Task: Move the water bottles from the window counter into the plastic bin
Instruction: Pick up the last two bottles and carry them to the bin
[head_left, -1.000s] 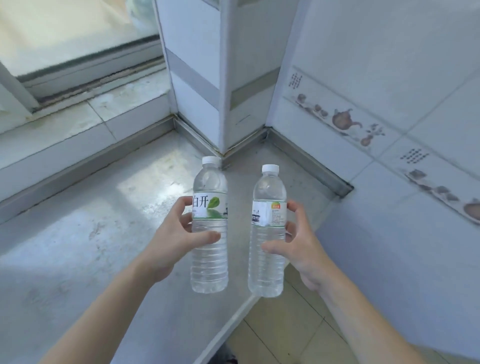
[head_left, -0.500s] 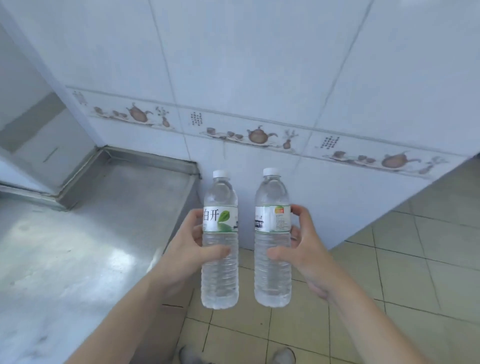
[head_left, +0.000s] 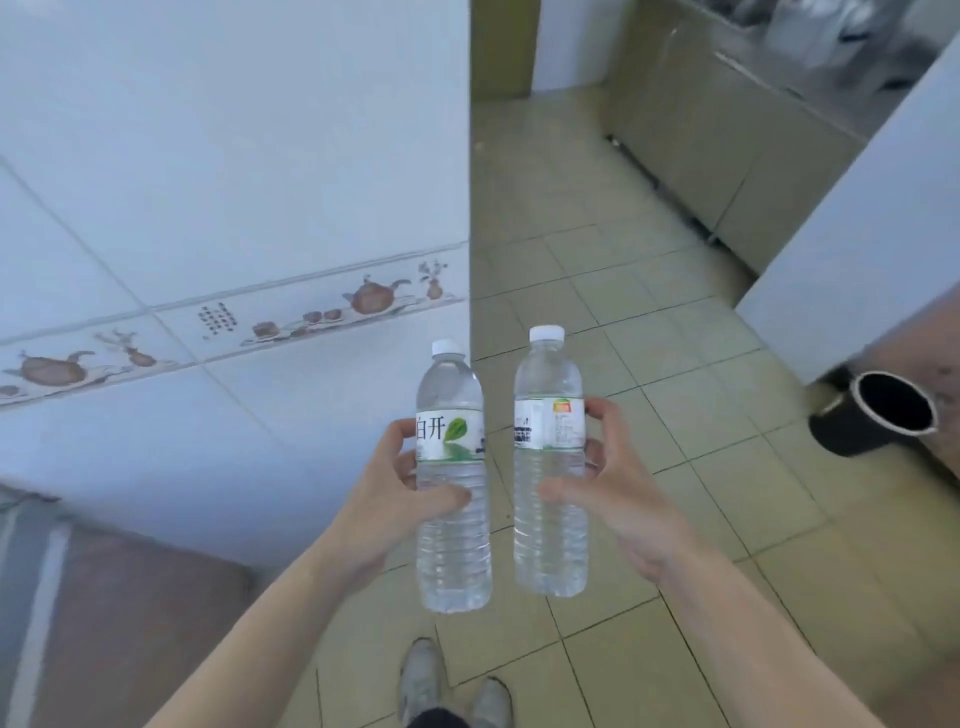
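Nearest, at 6 o'clock, grey shoes (head_left: 422, 675) stand on the tiled floor (head_left: 649, 364). Above them the left hand (head_left: 387, 499) clasps the leaf-label water bottle (head_left: 452, 478) and the right hand (head_left: 618, 493) clasps the orange-label water bottle (head_left: 550, 462), both upright, held clear of any surface. A black cylindrical container (head_left: 872, 413) sits at 3 o'clock. Judged mid-carry: deposit outstanding. The plastic bin is not visible; the far cabinets (head_left: 727, 130) at 1 o'clock are blurred.

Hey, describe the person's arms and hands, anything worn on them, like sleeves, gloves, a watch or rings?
Both forearms are bare up to the frame's bottom edge: no sleeves in view. The left hand and right hand wear no gloves, and no watch, bracelet or rings show on what is visible.
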